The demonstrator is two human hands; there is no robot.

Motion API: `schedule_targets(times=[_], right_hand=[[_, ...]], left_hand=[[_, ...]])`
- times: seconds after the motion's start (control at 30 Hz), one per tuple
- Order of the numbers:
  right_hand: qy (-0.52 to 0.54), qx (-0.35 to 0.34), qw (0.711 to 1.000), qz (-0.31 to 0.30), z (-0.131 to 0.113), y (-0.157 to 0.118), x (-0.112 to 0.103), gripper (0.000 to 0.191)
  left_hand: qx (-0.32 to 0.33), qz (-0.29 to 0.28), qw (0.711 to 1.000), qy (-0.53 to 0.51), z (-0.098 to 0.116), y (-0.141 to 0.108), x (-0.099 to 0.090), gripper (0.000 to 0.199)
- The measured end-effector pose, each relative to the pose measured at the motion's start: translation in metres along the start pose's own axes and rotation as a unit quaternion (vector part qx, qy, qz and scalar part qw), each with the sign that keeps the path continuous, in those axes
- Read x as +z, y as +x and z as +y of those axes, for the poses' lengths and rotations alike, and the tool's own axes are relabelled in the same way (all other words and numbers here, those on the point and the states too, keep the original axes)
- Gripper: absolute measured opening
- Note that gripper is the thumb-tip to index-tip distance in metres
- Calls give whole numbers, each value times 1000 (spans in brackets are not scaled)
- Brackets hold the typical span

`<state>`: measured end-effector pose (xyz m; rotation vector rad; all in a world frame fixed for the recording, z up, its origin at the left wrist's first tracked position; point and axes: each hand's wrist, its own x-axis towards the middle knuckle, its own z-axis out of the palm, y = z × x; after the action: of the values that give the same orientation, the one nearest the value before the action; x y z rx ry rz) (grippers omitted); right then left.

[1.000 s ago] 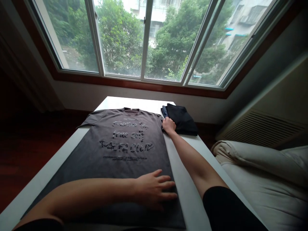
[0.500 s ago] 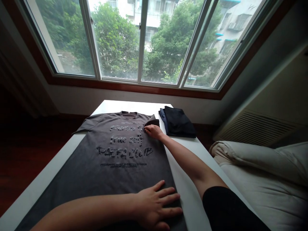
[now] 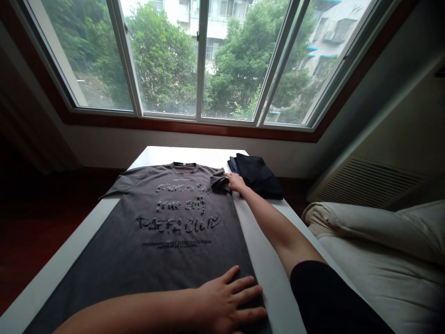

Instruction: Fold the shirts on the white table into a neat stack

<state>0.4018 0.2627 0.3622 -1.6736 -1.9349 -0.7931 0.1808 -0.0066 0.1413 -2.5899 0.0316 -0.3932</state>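
Note:
A dark grey T-shirt with black lettering lies spread, front up, on a white table, its neck toward the window. The sleeve on the right is folded inward over the chest. My left hand rests flat on the shirt's lower right side, fingers spread. At the right shoulder, my right hand touches the edge of the folded sleeve; its index finger is stretched out and the other fingers are partly hidden. On the left, the other sleeve stays spread out over the table edge.
A stack of folded dark clothes sits at the table's far right corner, just beyond my right hand. A cream padded seat stands to the right of the table. Behind the table is a wide window.
My right hand has moved right, from holding the sleeve's edge over the chest to the shoulder fold. The raised sleeve now lies lower on the shirt. My left hand stays flat.

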Motion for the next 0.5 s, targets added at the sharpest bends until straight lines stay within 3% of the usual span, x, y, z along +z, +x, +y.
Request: schedule_targets(times=[0.17, 0.3, 0.43, 0.5], right_hand=[[10, 26, 999, -26, -1, 2, 0, 31], [27, 47, 998, -17, -1, 9, -12, 29], [120, 133, 984, 19, 21, 15, -37, 27], [196, 187, 963, 1, 39, 11, -48, 24]], left_hand=[[7, 3, 999, 49, -3, 1, 8, 58], [6, 5, 999, 36, -2, 0, 7, 61], [2, -2, 1000, 8, 0, 1, 2, 64], [-1, -6, 1000, -2, 0, 1, -1, 64]])
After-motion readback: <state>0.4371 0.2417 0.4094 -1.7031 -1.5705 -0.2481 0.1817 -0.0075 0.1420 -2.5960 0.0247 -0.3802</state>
